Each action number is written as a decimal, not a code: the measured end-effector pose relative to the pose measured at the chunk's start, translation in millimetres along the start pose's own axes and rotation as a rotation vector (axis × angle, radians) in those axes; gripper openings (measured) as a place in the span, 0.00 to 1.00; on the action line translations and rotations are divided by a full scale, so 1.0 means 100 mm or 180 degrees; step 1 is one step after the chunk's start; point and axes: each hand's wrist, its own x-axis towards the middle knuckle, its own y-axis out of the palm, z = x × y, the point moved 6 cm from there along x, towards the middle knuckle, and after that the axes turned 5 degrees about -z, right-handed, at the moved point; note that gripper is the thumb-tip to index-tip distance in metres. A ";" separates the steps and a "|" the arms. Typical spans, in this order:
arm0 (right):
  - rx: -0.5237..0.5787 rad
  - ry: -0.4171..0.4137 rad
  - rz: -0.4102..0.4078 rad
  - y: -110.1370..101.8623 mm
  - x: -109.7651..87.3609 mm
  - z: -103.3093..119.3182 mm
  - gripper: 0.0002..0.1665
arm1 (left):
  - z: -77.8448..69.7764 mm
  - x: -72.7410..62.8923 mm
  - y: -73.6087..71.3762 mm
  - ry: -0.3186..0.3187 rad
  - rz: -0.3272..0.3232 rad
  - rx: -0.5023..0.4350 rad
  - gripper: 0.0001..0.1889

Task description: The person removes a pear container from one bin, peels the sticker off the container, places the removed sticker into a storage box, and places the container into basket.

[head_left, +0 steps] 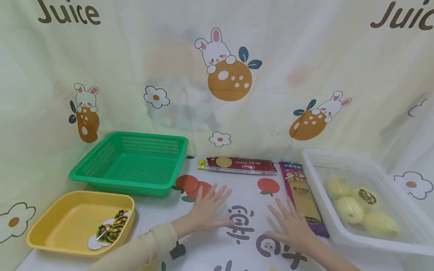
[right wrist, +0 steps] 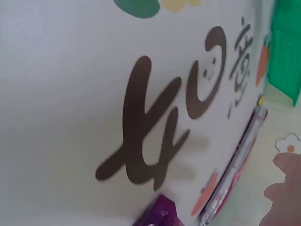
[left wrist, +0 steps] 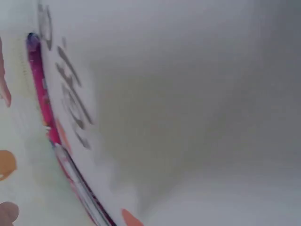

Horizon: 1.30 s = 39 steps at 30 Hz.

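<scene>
Head view, magenta packet: lies on the table at 1 o'clock from the right hand, its long edge just beside the white basket; a clear panel shows pale yellow contents.
Right hand: fingers spread, nothing held; overlaps the packet's edge in this view. Contact with it cannot be told.
Left hand: fingers and thumb spread over the printed tabletop, nothing held. Whether it touches the surface cannot be told.
Red packet: at 1 o'clock from the left hand, lying lengthwise near the backdrop; the lettering "PRIMO GUSTO" reads upside down.
White basket: at 2 o'clock from the right hand; holds pale yellow rounded items, one bearing a dark round label.
Green basket: at 10 o'clock from the left hand, slotted walls.
Yellow tray: at 9 o'clock from the left hand; round labels, dark and white, lie toward its 4 o'clock side.
Left sleeve: cream.
Backdrop: pale cloth printed with rabbits, oranges, flowers and "Juice".
Right wrist view: purple end of the magenta packet at 6 o'clock, red packet at 4.
Left wrist view: blurred; both packets run along the 8-to-10 o'clock side.
</scene>
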 end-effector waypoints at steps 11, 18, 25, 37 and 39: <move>0.0626 -0.0080 -0.0537 -0.45 -0.17 -0.25 0.42 | -0.50 0.24 0.06 -0.0081 -0.0098 -0.0906 0.44; 0.0661 0.0220 -0.0582 -0.71 -0.33 -0.49 0.38 | -0.89 0.31 0.09 0.0086 -0.0152 -0.1709 0.42; 0.0920 0.0748 -0.0581 -0.96 -0.52 -1.04 0.35 | -1.17 0.37 0.26 -0.0017 -0.0556 -0.2670 0.30; 0.0510 0.1890 -0.0467 -0.98 -0.78 -2.18 0.43 | -1.52 0.58 0.41 0.0017 -0.0734 -0.2823 0.21; 0.0477 0.2003 -0.0379 -0.96 -0.79 -2.28 0.44 | -1.55 0.62 0.44 -0.0032 -0.0737 -0.3009 0.20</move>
